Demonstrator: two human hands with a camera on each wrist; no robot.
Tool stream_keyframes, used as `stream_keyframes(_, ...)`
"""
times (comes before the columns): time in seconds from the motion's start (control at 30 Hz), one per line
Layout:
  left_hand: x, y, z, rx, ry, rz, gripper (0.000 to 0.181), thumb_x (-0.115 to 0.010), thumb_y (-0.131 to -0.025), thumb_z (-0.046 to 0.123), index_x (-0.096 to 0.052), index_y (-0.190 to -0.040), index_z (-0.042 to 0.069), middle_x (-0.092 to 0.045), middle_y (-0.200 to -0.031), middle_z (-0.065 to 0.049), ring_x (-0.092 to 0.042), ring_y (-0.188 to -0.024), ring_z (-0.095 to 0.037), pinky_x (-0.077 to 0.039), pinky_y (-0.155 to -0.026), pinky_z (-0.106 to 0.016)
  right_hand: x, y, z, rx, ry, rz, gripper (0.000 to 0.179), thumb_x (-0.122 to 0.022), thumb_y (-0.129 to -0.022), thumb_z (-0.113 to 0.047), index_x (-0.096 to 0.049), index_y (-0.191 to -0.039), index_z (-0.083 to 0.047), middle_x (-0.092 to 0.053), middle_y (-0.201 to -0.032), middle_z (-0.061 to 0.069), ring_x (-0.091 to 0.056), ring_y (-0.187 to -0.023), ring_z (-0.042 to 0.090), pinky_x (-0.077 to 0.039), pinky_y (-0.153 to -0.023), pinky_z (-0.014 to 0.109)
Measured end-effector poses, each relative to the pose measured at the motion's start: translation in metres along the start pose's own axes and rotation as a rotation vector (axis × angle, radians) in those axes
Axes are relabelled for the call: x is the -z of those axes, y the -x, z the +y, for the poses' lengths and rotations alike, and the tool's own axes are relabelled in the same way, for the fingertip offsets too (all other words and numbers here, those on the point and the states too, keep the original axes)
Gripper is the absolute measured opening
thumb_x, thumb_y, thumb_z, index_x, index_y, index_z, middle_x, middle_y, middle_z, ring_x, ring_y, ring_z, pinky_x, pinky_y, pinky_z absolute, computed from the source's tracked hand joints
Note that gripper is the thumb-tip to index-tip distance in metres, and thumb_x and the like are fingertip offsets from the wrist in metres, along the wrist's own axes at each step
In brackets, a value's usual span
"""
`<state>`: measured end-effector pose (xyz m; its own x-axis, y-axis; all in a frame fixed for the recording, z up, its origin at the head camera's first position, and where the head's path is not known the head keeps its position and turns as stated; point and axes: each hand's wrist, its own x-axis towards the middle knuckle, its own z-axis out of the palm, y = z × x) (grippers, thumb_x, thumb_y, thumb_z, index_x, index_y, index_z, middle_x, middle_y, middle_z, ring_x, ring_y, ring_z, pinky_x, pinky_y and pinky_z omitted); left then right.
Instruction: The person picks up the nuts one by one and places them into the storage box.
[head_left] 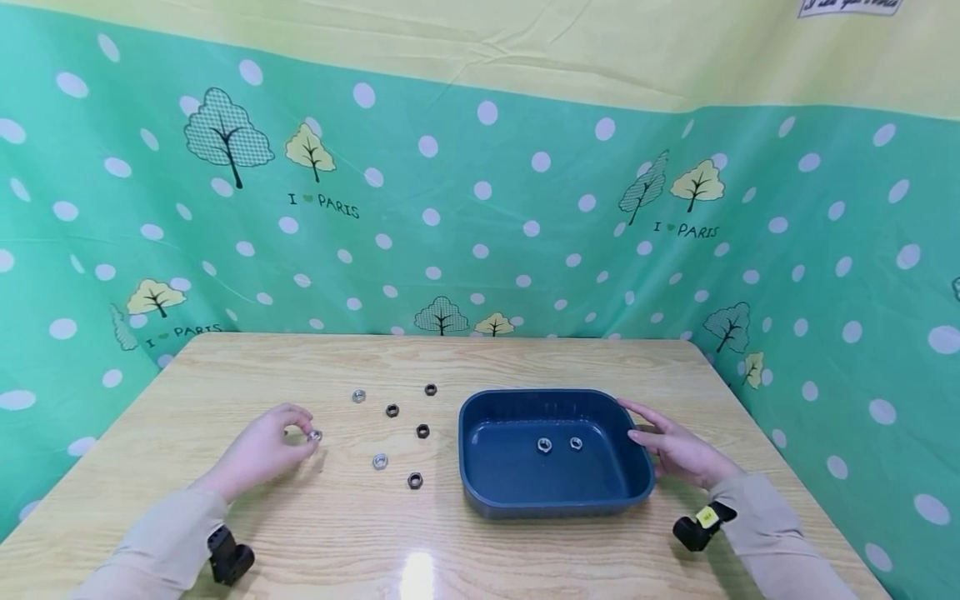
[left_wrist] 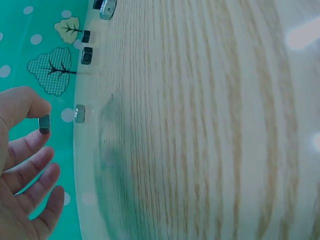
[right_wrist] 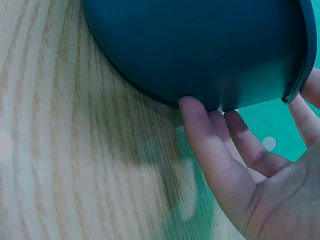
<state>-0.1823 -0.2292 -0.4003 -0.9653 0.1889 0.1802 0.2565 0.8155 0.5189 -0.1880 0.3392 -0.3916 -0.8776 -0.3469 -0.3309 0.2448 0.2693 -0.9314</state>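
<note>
My left hand [head_left: 262, 446] pinches a silver hex nut [head_left: 315, 435] between thumb and index finger, the other fingers spread in the left wrist view. The nut is above the table's left part. Toward the middle lie two silver nuts [head_left: 380, 461] and several black nuts [head_left: 415, 481]. A dark blue rectangular bin [head_left: 555, 505] stands right of them, with two silver nuts [head_left: 544, 445] on its floor. At the bin's right end, my right hand [head_left: 682, 450] holds the wall at the rim, with the lower fingers [right_wrist: 215, 155] against its outer side.
The light wood-grain table [head_left: 337, 542] carries everything. A green dotted cloth [head_left: 480, 225] with printed trees hangs behind it and along both sides. Each wrist wears a small black camera [head_left: 228, 557].
</note>
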Motion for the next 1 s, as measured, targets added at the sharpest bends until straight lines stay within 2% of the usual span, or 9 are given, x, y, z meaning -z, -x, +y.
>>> stream_keyframes(0.27, -0.001, -0.001, 0.003, 0.004, -0.001, 0.008, 0.009, -0.071, -0.078, 0.013, -0.062, -0.078, 0.012, -0.060, -0.113, -0.021, -0.056, -0.106, -0.044, -0.045, -0.089, -0.057, -0.001, 0.000, 0.000, -0.005, 0.011, 0.008, 0.069, -0.048, -0.099, -0.029, -0.006, -0.152, -0.018, -0.012, -0.150, 0.035, -0.054, -0.115, 0.025, -0.051, -0.086, 0.047)
stream_keyframes(0.5, -0.002, -0.006, 0.009, -0.020, 0.015, 0.015, 0.008, -0.071, -0.079, 0.013, -0.063, -0.078, 0.012, -0.060, -0.114, -0.020, -0.056, -0.107, -0.044, -0.046, -0.088, -0.056, -0.001, 0.000, 0.000, -0.006, 0.011, 0.010, 0.069, -0.049, -0.098, -0.029, -0.007, -0.152, -0.018, -0.014, -0.150, 0.034, -0.055, -0.112, 0.023, -0.052, -0.084, 0.045)
stream_keyframes(1.0, -0.001, -0.020, 0.029, -0.052, 0.040, 0.019, 0.008, -0.071, -0.079, 0.014, -0.063, -0.080, 0.012, -0.060, -0.114, -0.018, -0.058, -0.101, -0.037, -0.048, -0.083, -0.051, -0.001, 0.000, 0.000, -0.013, 0.021, 0.020, 0.069, -0.048, -0.099, -0.029, -0.007, -0.152, -0.018, -0.012, -0.151, 0.034, -0.052, -0.117, 0.028, -0.051, -0.085, 0.047)
